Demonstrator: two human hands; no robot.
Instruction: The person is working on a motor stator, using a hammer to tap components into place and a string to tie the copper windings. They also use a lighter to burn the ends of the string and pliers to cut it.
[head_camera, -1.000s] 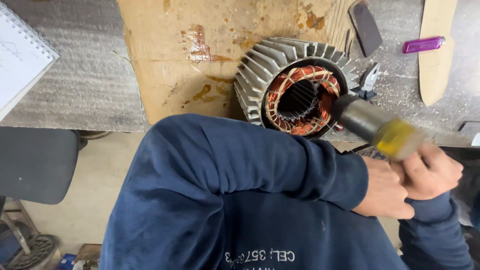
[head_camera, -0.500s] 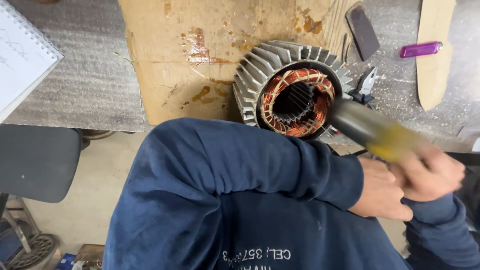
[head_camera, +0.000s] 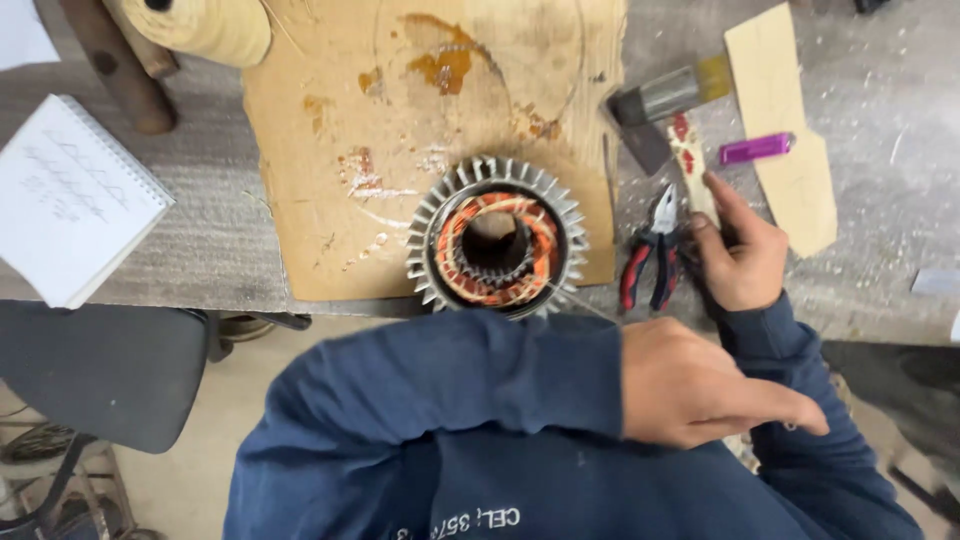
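A finned metal motor stator (head_camera: 497, 240) with orange-brown copper windings stands on a stained cardboard sheet (head_camera: 400, 120) at the bench's front edge. My left hand (head_camera: 700, 385) hangs flat below the bench edge, fingers stretched to the right, holding nothing. My right hand (head_camera: 740, 255) rests on the bench right of the stator. Its forefinger lies along a pale strip with red marks (head_camera: 690, 165), and its curled fingers cover something dark. Red-handled pliers (head_camera: 652, 255) lie just left of that hand. A hammer with a yellowish handle (head_camera: 665, 95) lies beyond the strip.
A purple lighter (head_camera: 755, 149) and a pale cut-out card piece (head_camera: 785, 120) lie at the right. A spiral notepad (head_camera: 70, 200) sits at the left, with a spool of yellow twine (head_camera: 205, 25) at the top. A dark chair seat (head_camera: 100, 370) is below the bench.
Both hands were together on a yellow-handled tool at the stator's right side. Now they are apart, the left one empty and the right one on the bench. The view has shifted.
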